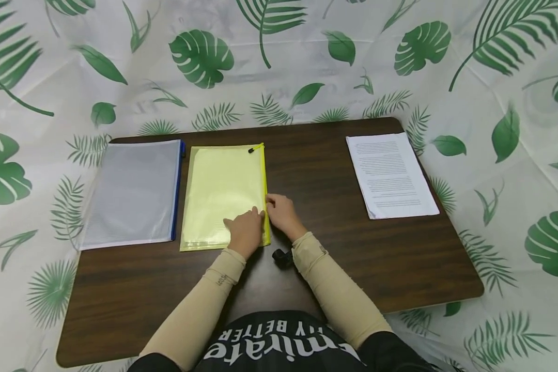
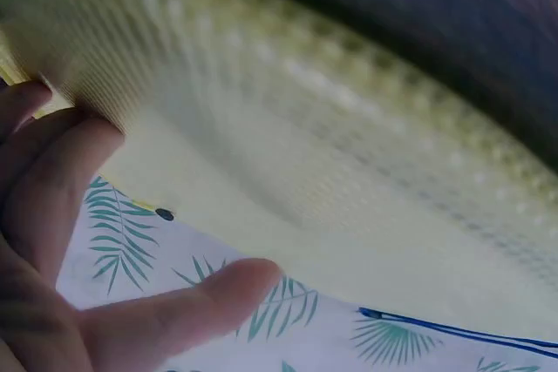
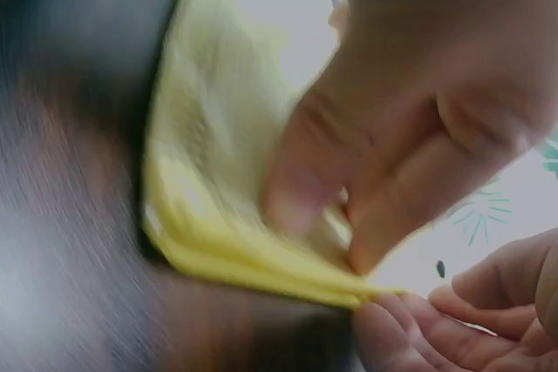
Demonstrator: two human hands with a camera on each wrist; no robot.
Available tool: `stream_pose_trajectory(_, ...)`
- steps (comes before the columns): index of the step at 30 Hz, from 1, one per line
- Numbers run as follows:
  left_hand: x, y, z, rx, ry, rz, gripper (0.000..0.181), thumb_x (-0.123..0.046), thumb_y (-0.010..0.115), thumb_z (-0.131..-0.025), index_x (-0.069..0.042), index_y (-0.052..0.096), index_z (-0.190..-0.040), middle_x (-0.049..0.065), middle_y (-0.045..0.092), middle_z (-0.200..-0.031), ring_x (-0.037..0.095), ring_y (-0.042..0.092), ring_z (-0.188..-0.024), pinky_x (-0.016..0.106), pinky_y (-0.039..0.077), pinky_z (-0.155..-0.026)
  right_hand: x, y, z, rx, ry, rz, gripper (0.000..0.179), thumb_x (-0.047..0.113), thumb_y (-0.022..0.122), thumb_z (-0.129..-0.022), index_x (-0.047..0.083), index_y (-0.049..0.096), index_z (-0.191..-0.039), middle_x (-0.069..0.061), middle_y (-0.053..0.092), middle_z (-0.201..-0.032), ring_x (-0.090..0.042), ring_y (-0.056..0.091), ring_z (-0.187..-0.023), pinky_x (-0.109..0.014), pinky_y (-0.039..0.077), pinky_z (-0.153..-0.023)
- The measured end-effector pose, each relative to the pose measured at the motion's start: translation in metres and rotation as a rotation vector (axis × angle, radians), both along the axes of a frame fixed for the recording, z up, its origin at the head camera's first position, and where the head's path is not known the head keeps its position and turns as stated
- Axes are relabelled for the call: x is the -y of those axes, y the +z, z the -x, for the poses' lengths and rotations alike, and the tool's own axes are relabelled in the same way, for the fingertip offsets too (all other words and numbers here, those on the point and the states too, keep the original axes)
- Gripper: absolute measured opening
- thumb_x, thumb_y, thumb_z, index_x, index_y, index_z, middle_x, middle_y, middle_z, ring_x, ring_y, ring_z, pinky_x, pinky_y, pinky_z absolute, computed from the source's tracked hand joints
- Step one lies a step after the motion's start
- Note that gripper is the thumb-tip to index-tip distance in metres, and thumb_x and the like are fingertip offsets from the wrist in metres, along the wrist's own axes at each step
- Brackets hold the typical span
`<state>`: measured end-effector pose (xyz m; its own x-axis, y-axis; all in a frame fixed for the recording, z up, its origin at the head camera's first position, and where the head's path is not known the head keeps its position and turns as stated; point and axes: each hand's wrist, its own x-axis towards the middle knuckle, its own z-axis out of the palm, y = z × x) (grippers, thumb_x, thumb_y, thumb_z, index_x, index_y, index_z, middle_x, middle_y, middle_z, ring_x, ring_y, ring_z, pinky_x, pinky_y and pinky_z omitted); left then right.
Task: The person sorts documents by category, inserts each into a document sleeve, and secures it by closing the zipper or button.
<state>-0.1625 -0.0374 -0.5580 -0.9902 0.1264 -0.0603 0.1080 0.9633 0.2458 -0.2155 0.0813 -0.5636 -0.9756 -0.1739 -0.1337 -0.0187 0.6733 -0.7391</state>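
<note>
We see a yellow zip pouch (image 1: 223,181) lying flat in the middle left of the head view, on a dark brown wood-grain tabletop (image 1: 325,165), with both hands at its right edge. The left hand (image 1: 246,230) lies over the lower right part of the pouch, and the right hand (image 1: 283,213) sits just beside it, beyond the edge. In the right wrist view we see the right hand's fingers at the lower right, drawn together with only the thickness of the yellow edge between them, pinching it; the left hand's fingers, large above them, are bent and closed on the same edge near its corner. The left wrist view is blurred, but we can make out fingertips against the pouch at the left and one digit stretched out toward the lower middle. A dark zip pull (image 1: 251,150) rests at the pouch's upper right corner. To the left of the pouch we find a clear pouch with a blue edge (image 1: 132,191), and at the upper right of the tabletop a stack of printed sheets (image 1: 392,175). A small black device (image 1: 282,258) shows by the right wrist. Beige sleeves (image 1: 344,292) cover the forearms, and a white cloth with green leaves (image 1: 297,51) fills the top of the frame.
</note>
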Motion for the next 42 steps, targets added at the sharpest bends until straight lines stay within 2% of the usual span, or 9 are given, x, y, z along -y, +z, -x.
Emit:
stream_pose_trajectory(2, 0.002, -0.002, 0.001, -0.020, 0.017, -0.049, 0.023, -0.023, 0.060, -0.103, -0.001, 0.062, -0.098, 0.016, 0.066, -0.079, 0.038, 0.068, -0.070, 0.063, 0.055, -0.072, 0.000, 0.002, 0.006, 0.009, 0.028, -0.040, 0.032, 0.010, 0.048, -0.106, 0.002, 0.065, -0.132, -0.018, 0.069, -0.117, -0.029, 0.063, -0.091, -0.037, 0.052, -0.078)
stream_pose_trajectory(6, 0.007, -0.009, 0.003, -0.061, -0.043, -0.066, 0.023, -0.019, 0.073, -0.095, 0.001, 0.063, -0.099, 0.015, 0.064, -0.075, 0.035, 0.067, -0.065, 0.047, 0.058, -0.056, 0.000, 0.003, 0.019, 0.011, 0.074, -0.131, 0.034, 0.014, 0.049, -0.107, 0.003, 0.062, -0.136, -0.016, 0.066, -0.119, -0.030, 0.061, -0.098, -0.043, 0.051, -0.085)
stream_pose_trajectory(9, 0.011, -0.013, 0.004, -0.092, -0.089, -0.073, 0.028, -0.016, 0.081, -0.088, 0.003, 0.065, -0.101, 0.014, 0.063, -0.073, 0.032, 0.066, -0.063, 0.040, 0.056, -0.053, 0.002, 0.002, 0.028, 0.010, 0.087, -0.175, 0.033, 0.015, 0.049, -0.107, 0.003, 0.062, -0.136, -0.016, 0.063, -0.120, -0.030, 0.058, -0.104, -0.044, 0.050, -0.088)
stream_pose_trajectory(17, 0.017, -0.013, 0.007, -0.125, -0.183, -0.078, 0.034, -0.016, 0.083, -0.084, -0.001, 0.075, -0.113, 0.018, 0.070, -0.100, 0.031, 0.068, -0.075, 0.040, 0.058, -0.063, 0.015, 0.001, 0.044, -0.008, 0.107, -0.283, 0.039, 0.018, 0.049, -0.108, 0.003, 0.055, -0.143, -0.018, 0.058, -0.130, -0.030, 0.060, -0.108, -0.043, 0.051, -0.089)
stream_pose_trajectory(23, 0.020, -0.014, 0.004, -0.117, -0.204, -0.061, 0.036, -0.016, 0.081, -0.085, -0.007, 0.075, -0.120, 0.016, 0.067, -0.105, 0.029, 0.067, -0.077, 0.038, 0.058, -0.060, 0.024, -0.004, 0.053, -0.050, 0.120, -0.369, 0.040, 0.019, 0.050, -0.108, 0.004, 0.054, -0.144, -0.019, 0.059, -0.131, -0.032, 0.063, -0.110, -0.044, 0.054, -0.089)
stream_pose_trajectory(28, 0.021, -0.016, 0.005, -0.094, -0.207, -0.041, 0.040, -0.019, 0.080, -0.086, -0.009, 0.073, -0.124, 0.017, 0.068, -0.116, 0.030, 0.069, -0.086, 0.036, 0.059, -0.063, 0.028, -0.010, 0.062, -0.112, 0.108, -0.428, 0.032, 0.019, 0.053, -0.106, 0.004, 0.061, -0.134, -0.017, 0.060, -0.122, -0.032, 0.064, -0.099, -0.043, 0.057, -0.081)
stream_pose_trajectory(32, 0.022, -0.019, 0.004, -0.077, -0.209, -0.046, 0.044, -0.021, 0.079, -0.087, -0.010, 0.071, -0.129, 0.019, 0.066, -0.127, 0.031, 0.069, -0.094, 0.036, 0.059, -0.065, 0.032, -0.017, 0.072, -0.232, 0.108, -0.510, 0.024, 0.021, 0.053, -0.106, 0.005, 0.067, -0.118, -0.015, 0.055, -0.114, -0.030, 0.057, -0.095, -0.041, 0.054, -0.074)
stream_pose_trajectory(36, 0.023, -0.020, 0.004, -0.075, -0.193, -0.041, 0.047, -0.024, 0.078, -0.087, -0.011, 0.070, -0.131, 0.018, 0.064, -0.133, 0.031, 0.070, -0.095, 0.035, 0.059, -0.062, 0.037, -0.020, 0.086, -0.330, 0.112, -0.609, 0.023, 0.021, 0.052, -0.106, 0.007, 0.069, -0.110, -0.013, 0.054, -0.124, -0.031, 0.050, -0.100, -0.041, 0.050, -0.076)
stream_pose_trajectory(42, 0.025, -0.021, 0.006, -0.079, -0.169, -0.029, 0.048, -0.027, 0.077, -0.087, -0.007, 0.070, -0.130, 0.016, 0.067, -0.129, 0.026, 0.071, -0.095, 0.032, 0.058, -0.060, 0.042, -0.021, 0.103, -0.342, 0.112, -0.604, 0.019, 0.020, 0.053, -0.106, 0.009, 0.068, -0.103, -0.011, 0.059, -0.127, -0.031, 0.052, -0.105, -0.042, 0.048, -0.082)
